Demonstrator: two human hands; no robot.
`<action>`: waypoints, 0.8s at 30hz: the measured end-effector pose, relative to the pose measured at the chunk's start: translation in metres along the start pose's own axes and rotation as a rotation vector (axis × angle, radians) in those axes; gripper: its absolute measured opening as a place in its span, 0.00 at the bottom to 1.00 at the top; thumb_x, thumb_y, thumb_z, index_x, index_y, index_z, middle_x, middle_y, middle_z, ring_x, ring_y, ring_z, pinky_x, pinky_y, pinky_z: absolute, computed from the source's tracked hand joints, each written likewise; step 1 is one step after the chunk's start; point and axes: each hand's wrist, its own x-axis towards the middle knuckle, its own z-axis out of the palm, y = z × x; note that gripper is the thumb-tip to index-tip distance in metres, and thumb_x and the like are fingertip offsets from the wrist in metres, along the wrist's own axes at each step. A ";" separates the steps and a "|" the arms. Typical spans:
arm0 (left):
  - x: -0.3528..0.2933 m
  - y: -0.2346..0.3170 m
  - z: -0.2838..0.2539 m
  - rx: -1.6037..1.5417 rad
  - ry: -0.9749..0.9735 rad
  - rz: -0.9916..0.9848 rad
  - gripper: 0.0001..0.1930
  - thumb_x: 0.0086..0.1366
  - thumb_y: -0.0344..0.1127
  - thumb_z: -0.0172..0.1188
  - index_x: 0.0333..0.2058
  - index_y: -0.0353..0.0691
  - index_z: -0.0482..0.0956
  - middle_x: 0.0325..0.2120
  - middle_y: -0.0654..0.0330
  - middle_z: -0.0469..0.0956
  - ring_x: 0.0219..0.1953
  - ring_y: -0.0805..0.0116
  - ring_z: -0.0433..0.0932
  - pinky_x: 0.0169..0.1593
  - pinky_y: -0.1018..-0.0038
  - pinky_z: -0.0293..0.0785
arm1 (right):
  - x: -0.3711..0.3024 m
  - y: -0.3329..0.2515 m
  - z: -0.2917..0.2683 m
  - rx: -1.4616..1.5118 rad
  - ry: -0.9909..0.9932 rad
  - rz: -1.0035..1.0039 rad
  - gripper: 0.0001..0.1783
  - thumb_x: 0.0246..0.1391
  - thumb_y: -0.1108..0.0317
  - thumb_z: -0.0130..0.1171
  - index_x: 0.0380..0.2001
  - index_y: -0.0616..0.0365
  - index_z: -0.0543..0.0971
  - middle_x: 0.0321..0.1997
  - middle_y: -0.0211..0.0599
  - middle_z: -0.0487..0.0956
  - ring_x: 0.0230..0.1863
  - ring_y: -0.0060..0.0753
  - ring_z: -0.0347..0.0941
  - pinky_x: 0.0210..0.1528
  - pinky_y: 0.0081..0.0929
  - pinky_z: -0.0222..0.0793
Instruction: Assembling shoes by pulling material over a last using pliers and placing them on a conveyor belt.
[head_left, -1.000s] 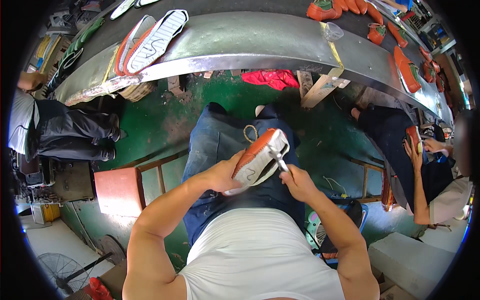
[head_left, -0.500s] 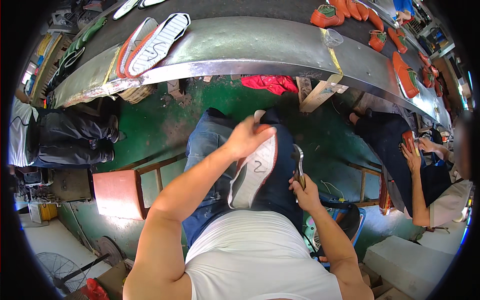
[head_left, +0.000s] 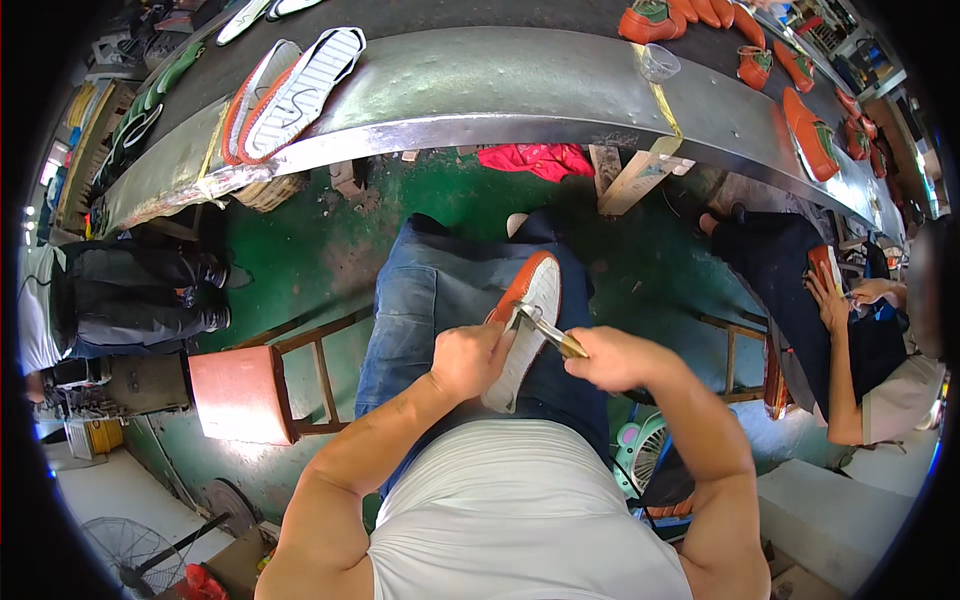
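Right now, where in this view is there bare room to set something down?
Bare: the bench edge between the white soles and the clear cup; also the stool seat, left of the lap. Crowded: the bench's right end, with orange shoes, and the lap, where left hand, right hand, shoe and tool gather.

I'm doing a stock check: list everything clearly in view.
Long low shoe: one, orange and white, on lap
Metal-headed hand tool: one, silver with brownish handle, at the shoe
Long metal workbench: one, grey, ahead
Striped-soled shoes: two, white and orange, workbench's left
Low shoes: several, orange with green, workbench's right
Plastic cup: one, clear, on workbench
Crumpled cloth: one, red, under workbench
Square stool: one, reddish brown, left
Round wire fan: one, dark, lower left
Small round fan: one, mint green, lower right
Co-workers: two, dark trousers, left and right
Left hand: one, bare, gripping shoe
Right hand: one, bare, holding tool
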 end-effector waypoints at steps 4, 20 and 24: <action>0.011 -0.031 0.027 -0.426 0.225 -0.255 0.19 0.73 0.43 0.52 0.51 0.35 0.80 0.45 0.44 0.81 0.51 0.53 0.80 0.56 0.66 0.73 | 0.022 0.011 0.002 -0.094 0.022 -0.026 0.18 0.62 0.59 0.56 0.41 0.67 0.75 0.36 0.56 0.80 0.39 0.58 0.78 0.42 0.48 0.73; 0.048 -0.038 0.041 -1.355 -0.320 -0.606 0.40 0.63 0.44 0.69 0.69 0.44 0.59 0.58 0.58 0.73 0.58 0.65 0.73 0.62 0.64 0.70 | 0.049 0.086 0.089 1.184 -0.060 -0.137 0.22 0.66 0.62 0.56 0.59 0.64 0.72 0.54 0.42 0.79 0.50 0.34 0.78 0.39 0.30 0.81; 0.053 -0.025 0.037 -1.274 -0.278 -0.649 0.35 0.63 0.40 0.69 0.66 0.41 0.64 0.53 0.56 0.76 0.54 0.64 0.76 0.59 0.65 0.73 | 0.015 0.078 0.051 1.129 -0.028 -0.040 0.22 0.67 0.59 0.54 0.56 0.65 0.72 0.50 0.42 0.81 0.49 0.33 0.79 0.39 0.30 0.81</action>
